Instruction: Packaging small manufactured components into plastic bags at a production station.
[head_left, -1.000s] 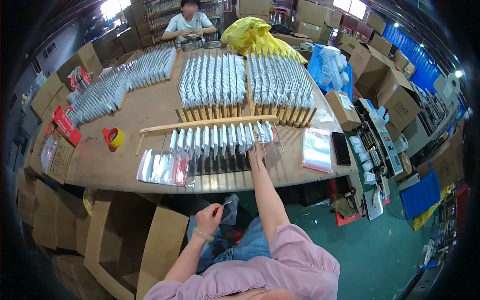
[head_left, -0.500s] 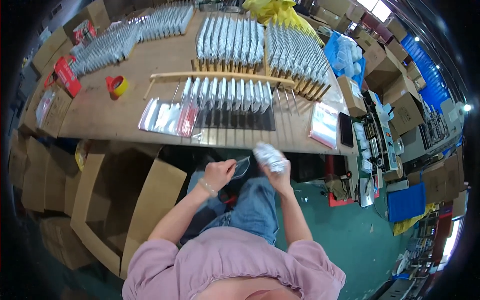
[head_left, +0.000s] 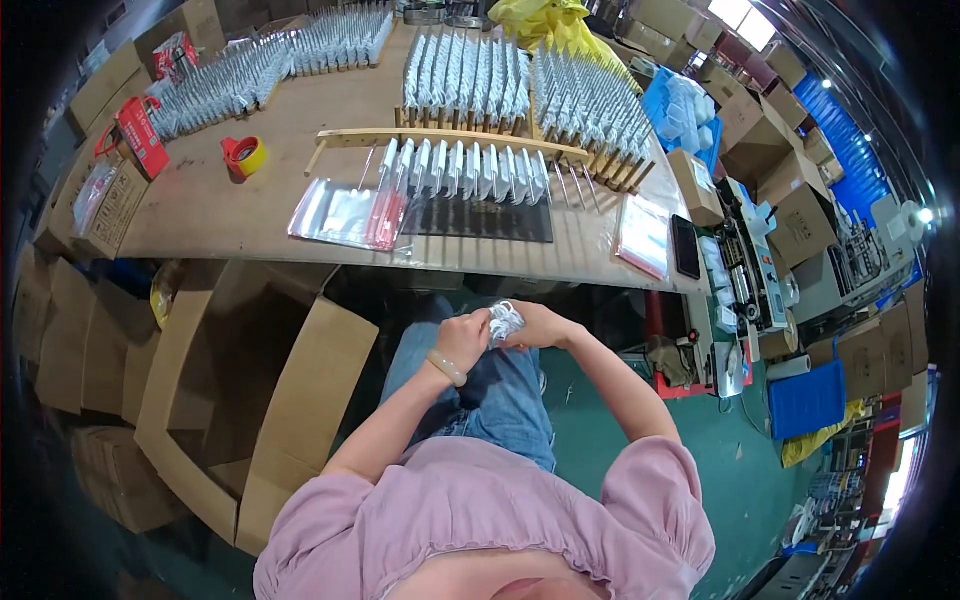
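Observation:
My two hands meet above my lap, just in front of the table's edge. Between them sits a white, bunched bundle that looks like coiled cord (head_left: 505, 322). My right hand (head_left: 537, 325) is closed around its right side, the fingers partly hidden. My left hand (head_left: 464, 340), a pale bangle at its wrist, is closed against the bundle's left side. The clear plastic bag it held a moment ago is now hard to make out among the fingers. On the table, a wooden rack (head_left: 450, 140) carries a row of similar white bundles (head_left: 465, 172) on metal rods.
Clear plastic bags lie in stacks at left (head_left: 345, 213) and right (head_left: 643, 235), the latter beside a black phone (head_left: 685, 246). Racks of white bundles (head_left: 465, 80) fill the table's back. Yellow tape (head_left: 245, 157) rests at left. An open cardboard box (head_left: 315, 385) stands by my left leg.
My hands have come together. The right brought the white bundle left and inward, against the left hand that held the clear plastic bag. The view has shifted slightly.

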